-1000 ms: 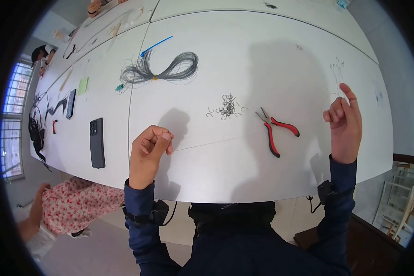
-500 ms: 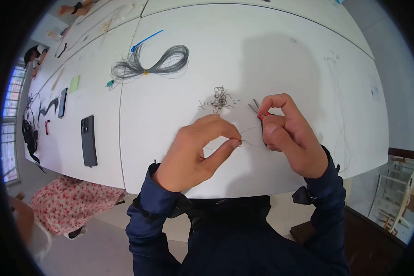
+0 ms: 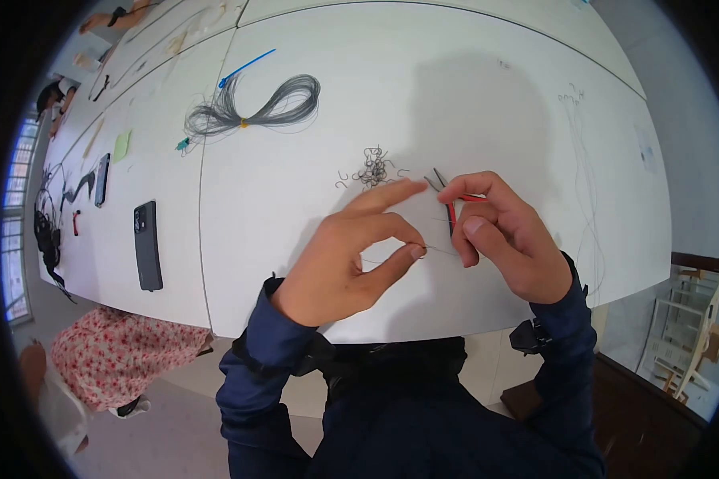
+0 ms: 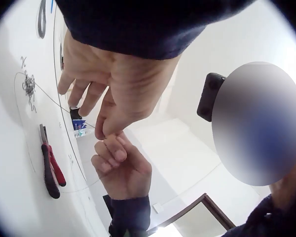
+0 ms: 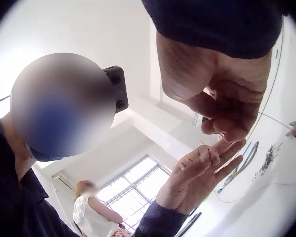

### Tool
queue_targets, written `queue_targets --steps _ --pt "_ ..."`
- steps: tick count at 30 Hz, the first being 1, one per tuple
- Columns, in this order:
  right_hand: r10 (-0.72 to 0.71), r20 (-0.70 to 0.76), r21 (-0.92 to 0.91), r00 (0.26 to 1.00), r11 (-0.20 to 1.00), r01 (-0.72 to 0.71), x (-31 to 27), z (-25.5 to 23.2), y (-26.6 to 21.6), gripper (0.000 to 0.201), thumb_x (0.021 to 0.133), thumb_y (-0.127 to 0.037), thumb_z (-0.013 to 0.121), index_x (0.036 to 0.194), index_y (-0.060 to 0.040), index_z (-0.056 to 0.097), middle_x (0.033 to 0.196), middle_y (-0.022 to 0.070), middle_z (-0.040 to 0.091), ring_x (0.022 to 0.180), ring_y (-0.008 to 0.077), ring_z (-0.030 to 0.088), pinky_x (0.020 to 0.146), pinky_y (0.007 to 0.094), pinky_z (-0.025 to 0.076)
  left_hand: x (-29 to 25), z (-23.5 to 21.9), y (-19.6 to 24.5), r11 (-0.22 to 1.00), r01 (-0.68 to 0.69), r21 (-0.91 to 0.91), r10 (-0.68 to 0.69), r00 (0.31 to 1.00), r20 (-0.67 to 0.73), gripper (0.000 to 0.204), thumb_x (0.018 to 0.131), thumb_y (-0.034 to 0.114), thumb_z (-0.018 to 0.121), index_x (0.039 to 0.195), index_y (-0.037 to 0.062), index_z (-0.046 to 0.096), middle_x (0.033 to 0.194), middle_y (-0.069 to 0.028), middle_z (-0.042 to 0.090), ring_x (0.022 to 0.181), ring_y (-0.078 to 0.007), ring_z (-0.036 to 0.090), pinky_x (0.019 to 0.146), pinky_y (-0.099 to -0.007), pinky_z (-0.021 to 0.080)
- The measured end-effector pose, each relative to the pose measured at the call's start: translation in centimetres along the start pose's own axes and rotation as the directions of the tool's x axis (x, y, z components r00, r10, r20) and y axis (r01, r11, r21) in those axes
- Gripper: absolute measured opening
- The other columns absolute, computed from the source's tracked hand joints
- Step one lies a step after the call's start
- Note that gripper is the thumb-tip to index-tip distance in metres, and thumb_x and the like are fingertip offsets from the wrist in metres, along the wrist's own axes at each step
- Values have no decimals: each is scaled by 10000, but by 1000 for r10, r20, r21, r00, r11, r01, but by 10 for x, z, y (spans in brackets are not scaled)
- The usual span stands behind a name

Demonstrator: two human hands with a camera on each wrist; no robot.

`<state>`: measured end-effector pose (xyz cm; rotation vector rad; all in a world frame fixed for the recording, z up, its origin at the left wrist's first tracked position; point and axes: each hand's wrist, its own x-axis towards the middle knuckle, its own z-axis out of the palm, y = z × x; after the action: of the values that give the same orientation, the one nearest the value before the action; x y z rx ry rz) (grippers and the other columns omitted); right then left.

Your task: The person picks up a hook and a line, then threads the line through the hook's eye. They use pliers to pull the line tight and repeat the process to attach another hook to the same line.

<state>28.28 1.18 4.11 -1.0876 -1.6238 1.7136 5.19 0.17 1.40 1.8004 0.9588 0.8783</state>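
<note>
My left hand [image 3: 319, 263] pinches a thin line [image 3: 442, 251] between thumb and index fingertips, its other fingers stretched out. A tiny dark piece shows at the pinch, too small to make out. Close on the right, my right hand [image 3: 507, 239] has its fingers curled, with the line running into them. In the left wrist view the fingertips of both hands overlap. Red-and-black pliers [image 4: 52, 170] lie on the table, partly hidden behind the right hand in the head view. Just beyond the left hand is a pile of small dark hooks [image 3: 373, 166].
A looped bundle of dark line [image 3: 291, 104] lies at the back left by a blue cable tie [image 3: 248, 68]. Long thin lines with hooked ends [image 3: 571, 99] lie at the right. A black phone [image 3: 148, 247] rests at the left, with the table [image 3: 487, 24] reaching further back.
The hands have come together from far apart, the left moving right and the right moving left in front of the pliers. The left hand's outer fingers have since spread out.
</note>
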Motion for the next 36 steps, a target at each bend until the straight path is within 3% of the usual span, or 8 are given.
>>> queue_targets --steps 5,8,12,15,20,29,32,36 --pt "-17 -31 10 999 1000 17 -2 -6 3 284 1008 -96 382 1272 -19 451 695 12 489 673 89 423 685 254 383 3 -1 -2 981 192 -3 -191 977 95 63 869 4 678 931 12 688 962 -122 710 920 -243 680 1031 -415 438" --pt "61 -32 7 998 998 -61 -6 -17 5 301 1004 -100 409 1285 -9 470 800 66 583 727 130 515 760 278 439 -1 -4 -4 982 188 11 -188 982 30 57 867 -1 675 924 5 679 878 -112 708 845 -238 680 1013 -415 460" --pt "-281 -141 -487 949 854 181 1 -10 22 329 990 -95 465 1304 -4 500 1060 138 643 887 213 613 906 327 467 -3 -8 0 988 123 88 -124 992 1 70 846 -8 686 913 0 664 862 -128 690 828 -272 667 975 -415 487" --pt "-375 -99 -554 922 790 262 7 1 19 324 981 -111 513 1288 -9 529 1131 150 641 933 226 626 923 335 468 -1 -3 5 977 -27 213 25 1000 13 98 823 -19 695 911 2 660 858 -140 676 824 -307 648 960 -415 493" --pt "-11 41 -272 999 962 21 18 6 20 199 970 -160 579 1106 -20 617 850 69 655 717 123 569 677 271 461 -1 0 13 935 -110 338 111 994 15 123 800 -32 699 909 10 658 857 -141 663 820 -333 624 921 -411 498" --pt "2 -232 -133 973 991 -34 17 10 20 204 922 -213 666 938 -9 669 592 -30 456 555 48 377 518 248 332 -5 -5 8 883 -76 463 94 996 -14 107 819 -10 700 916 2 657 910 -143 662 872 -332 622 814 -387 493" --pt "95 -201 -228 975 963 -141 15 8 8 210 904 -219 690 918 -10 691 545 -46 403 508 49 318 477 261 279 -4 -5 5 862 -71 503 84 996 -4 103 825 -3 702 917 -3 655 893 -139 655 853 -329 618 789 -386 491" --pt "60 -185 -311 981 943 -116 19 10 10 216 877 -224 705 877 -8 703 512 -47 347 477 58 289 457 268 249 -4 0 -1 859 -60 508 84 996 -25 84 842 27 690 879 -2 620 836 -128 593 815 -328 579 783 -400 472"
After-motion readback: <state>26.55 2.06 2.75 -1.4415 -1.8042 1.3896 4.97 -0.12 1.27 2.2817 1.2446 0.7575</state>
